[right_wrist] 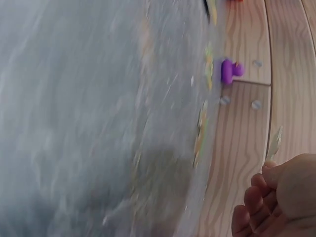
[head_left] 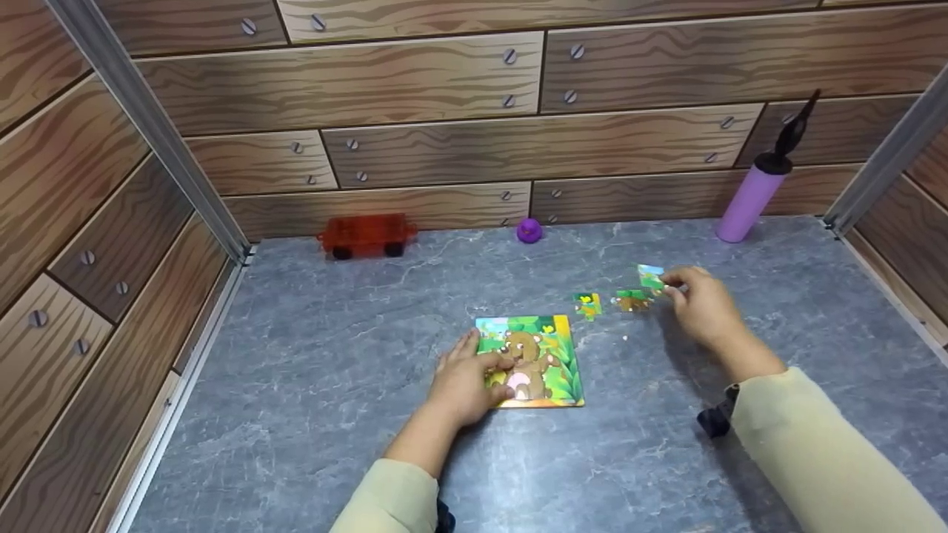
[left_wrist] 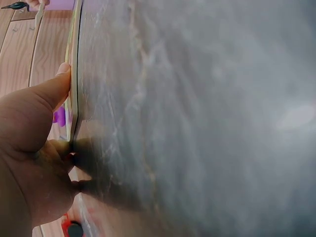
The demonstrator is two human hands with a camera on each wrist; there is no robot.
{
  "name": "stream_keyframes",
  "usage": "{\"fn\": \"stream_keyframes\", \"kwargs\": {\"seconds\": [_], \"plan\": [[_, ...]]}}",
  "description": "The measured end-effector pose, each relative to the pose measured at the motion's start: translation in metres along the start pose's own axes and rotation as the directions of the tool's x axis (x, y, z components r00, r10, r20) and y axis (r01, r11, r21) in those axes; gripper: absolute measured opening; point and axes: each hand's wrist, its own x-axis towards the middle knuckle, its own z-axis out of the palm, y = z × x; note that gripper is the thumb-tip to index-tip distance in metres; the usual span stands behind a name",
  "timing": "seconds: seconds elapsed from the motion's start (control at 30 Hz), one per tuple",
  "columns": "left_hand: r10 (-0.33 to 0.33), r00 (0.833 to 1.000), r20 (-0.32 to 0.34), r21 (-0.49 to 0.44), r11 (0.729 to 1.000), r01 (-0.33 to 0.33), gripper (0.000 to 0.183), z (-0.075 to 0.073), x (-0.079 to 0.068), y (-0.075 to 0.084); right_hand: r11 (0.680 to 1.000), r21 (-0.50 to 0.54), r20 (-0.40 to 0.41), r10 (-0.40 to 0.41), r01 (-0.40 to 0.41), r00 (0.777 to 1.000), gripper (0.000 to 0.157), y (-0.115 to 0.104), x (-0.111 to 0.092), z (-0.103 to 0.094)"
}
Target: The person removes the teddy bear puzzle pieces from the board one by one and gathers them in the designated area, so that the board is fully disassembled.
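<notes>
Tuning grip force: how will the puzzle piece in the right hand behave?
Probably stiff: the puzzle piece juts straight from the right hand. Likely light, being small and thin edge-on. Could twist or slip, as it's pinched near one edge.

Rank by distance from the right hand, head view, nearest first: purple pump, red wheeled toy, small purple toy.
1. Purple pump: back right, beyond the right hand.
2. Small purple toy: back middle.
3. Red wheeled toy: back left.

1. I get a bright head view, soft shadow beside the right sleeve (head_left: 822,451).
2. Left wrist: I see pale glare on a blurred table (left_wrist: 207,123).
3. Right wrist: table blurred too.
</notes>
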Motion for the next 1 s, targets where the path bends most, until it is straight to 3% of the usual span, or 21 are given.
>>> {"fn": "stream_keyframes", "kwargs": {"seconds": [0.5,1.0], "plan": [[-0.022,1.000,0.015,-0.007,1.000,0.022,0.039,0.002,0.000,0.000,0.996,-0.074,0.068,0.063,-0.058,0.996,0.021,0.036,-0.003,-0.002],[-0.024,0.999,0.023,-0.014,1.000,0.024,0.040,0.001,0.000,0.000,0.972,-0.191,0.150,0.169,-0.139,0.974,0.023,0.049,0.000,-0.007]]}}
